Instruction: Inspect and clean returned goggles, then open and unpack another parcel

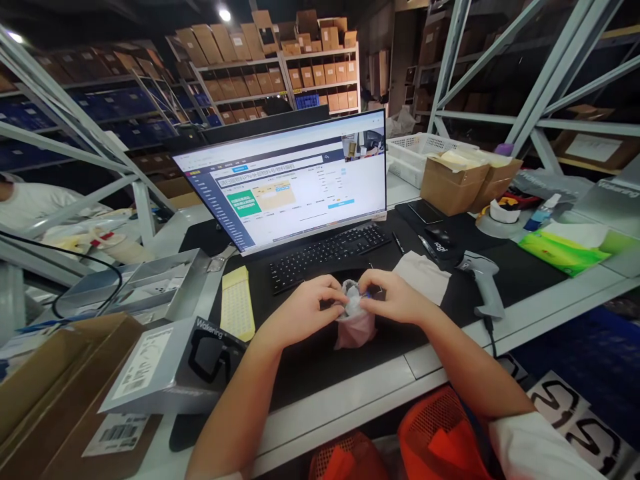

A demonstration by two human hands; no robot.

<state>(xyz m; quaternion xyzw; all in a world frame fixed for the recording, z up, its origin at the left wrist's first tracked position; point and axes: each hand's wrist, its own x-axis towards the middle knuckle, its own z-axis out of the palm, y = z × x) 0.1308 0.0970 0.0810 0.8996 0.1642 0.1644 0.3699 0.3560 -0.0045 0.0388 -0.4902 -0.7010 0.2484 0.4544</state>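
Observation:
A small whitish plastic bag (354, 331) stands upright over the black desk mat in front of the keyboard, its opening facing up. My left hand (314, 305) pinches the left side of the bag's rim with thumb and fingers. On the opposite side, my right hand (395, 299) grips the rim with curled fingers. Pale translucent material shows inside the opening, but its kind is unclear. A bit of blue is visible by the right fingertips. White paper (423, 277) lies just beyond my right hand.
A monitor (300, 177) stands behind a keyboard (327, 257). A barcode scanner (483, 283) and a green packet (560, 253) lie right. On the left are a yellow label pad (237, 305), a grey box (170, 367) and a cardboard box (60, 393). Another person's sleeve (40, 207) shows far left.

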